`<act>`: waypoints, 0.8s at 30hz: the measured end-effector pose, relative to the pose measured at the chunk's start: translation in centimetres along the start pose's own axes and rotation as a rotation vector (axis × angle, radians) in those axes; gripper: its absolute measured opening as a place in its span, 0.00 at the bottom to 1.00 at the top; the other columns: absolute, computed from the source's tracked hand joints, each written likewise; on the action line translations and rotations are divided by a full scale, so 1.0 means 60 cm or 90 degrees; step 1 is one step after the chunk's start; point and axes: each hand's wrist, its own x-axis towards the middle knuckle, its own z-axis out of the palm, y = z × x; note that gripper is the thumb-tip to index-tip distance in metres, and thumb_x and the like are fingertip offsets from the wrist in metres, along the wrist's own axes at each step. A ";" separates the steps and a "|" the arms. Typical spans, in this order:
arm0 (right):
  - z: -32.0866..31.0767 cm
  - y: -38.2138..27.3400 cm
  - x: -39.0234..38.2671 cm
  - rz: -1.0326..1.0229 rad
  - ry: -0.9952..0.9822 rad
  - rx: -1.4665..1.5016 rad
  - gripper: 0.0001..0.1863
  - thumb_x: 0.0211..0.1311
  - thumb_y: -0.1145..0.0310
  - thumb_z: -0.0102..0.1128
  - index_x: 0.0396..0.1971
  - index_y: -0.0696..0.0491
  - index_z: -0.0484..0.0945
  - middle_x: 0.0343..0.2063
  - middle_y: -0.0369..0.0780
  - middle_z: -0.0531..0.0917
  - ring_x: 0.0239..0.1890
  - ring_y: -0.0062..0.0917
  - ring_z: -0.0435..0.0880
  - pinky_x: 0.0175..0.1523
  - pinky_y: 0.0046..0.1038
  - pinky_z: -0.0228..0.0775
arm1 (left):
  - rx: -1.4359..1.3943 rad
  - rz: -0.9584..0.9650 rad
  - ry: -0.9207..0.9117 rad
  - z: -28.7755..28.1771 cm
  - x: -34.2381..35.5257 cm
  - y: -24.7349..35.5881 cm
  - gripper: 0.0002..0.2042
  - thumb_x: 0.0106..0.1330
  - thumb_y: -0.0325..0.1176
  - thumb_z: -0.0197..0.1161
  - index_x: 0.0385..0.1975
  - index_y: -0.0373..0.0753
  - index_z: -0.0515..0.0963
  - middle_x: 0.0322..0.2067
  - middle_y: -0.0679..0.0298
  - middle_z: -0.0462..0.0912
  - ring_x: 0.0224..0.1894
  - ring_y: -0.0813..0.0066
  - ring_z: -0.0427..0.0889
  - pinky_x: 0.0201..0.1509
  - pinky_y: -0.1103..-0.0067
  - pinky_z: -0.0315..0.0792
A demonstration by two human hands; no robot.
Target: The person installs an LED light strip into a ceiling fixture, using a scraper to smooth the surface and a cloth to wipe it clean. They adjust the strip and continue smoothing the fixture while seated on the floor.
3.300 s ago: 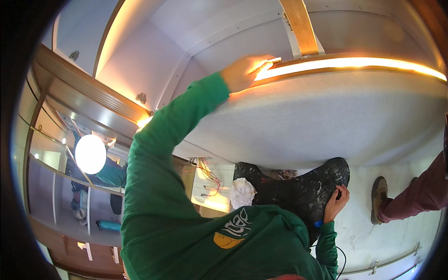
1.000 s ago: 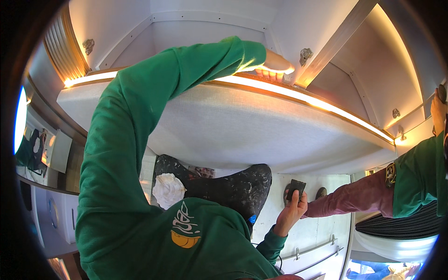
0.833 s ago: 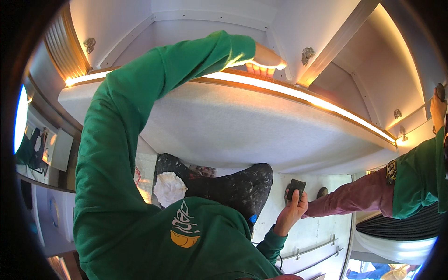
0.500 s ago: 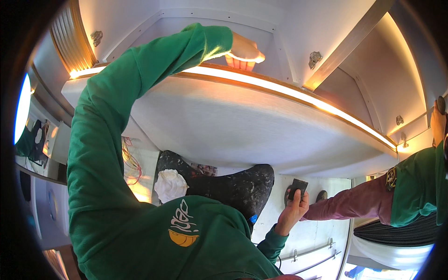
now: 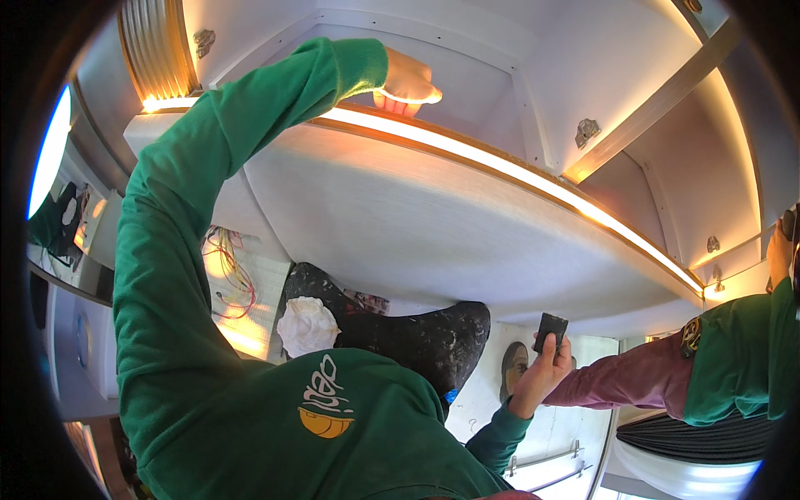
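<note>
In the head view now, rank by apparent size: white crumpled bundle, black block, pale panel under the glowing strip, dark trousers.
1. Pale panel
2. Dark trousers
3. White crumpled bundle
4. Black block, in the right hand

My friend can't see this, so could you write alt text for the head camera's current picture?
A person in a dark-green sweatshirt holds a small, flat, black rectangular block in the right hand; the left hand is beside a long, glowing strip light. Another person in a green top and maroon trousers is at right.
</note>
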 end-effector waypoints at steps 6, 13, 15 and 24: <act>0.016 -0.083 0.083 -0.104 -0.109 -0.157 0.09 0.69 0.69 0.62 0.40 0.61 0.83 0.31 0.32 0.78 0.34 0.16 0.73 0.39 0.21 0.65 | -0.090 0.085 -0.013 0.017 0.021 0.031 0.28 0.76 0.55 0.44 0.49 0.37 0.83 0.43 0.59 0.86 0.44 0.63 0.83 0.56 0.65 0.76; 0.087 -0.210 0.232 -0.172 -0.256 -0.144 0.18 0.71 0.70 0.59 0.55 0.65 0.81 0.49 0.41 0.82 0.51 0.24 0.80 0.57 0.27 0.74 | -0.349 0.263 -0.096 0.010 0.062 0.008 0.32 0.75 0.61 0.49 0.60 0.35 0.76 0.54 0.49 0.83 0.58 0.57 0.82 0.64 0.65 0.75; 0.126 -0.253 0.268 -0.196 -0.369 -0.237 0.17 0.73 0.70 0.58 0.56 0.63 0.80 0.51 0.41 0.82 0.53 0.24 0.80 0.58 0.28 0.75 | -0.376 0.289 -0.106 -0.004 0.076 -0.030 0.33 0.75 0.61 0.50 0.61 0.33 0.75 0.54 0.47 0.83 0.58 0.57 0.82 0.62 0.66 0.76; 0.309 -0.289 0.333 -0.260 -0.683 -0.565 0.16 0.76 0.68 0.52 0.54 0.60 0.81 0.46 0.43 0.88 0.48 0.26 0.86 0.55 0.28 0.77 | -0.217 0.132 0.016 -0.046 0.138 -0.224 0.32 0.73 0.62 0.55 0.54 0.35 0.78 0.42 0.54 0.88 0.42 0.65 0.86 0.46 0.69 0.79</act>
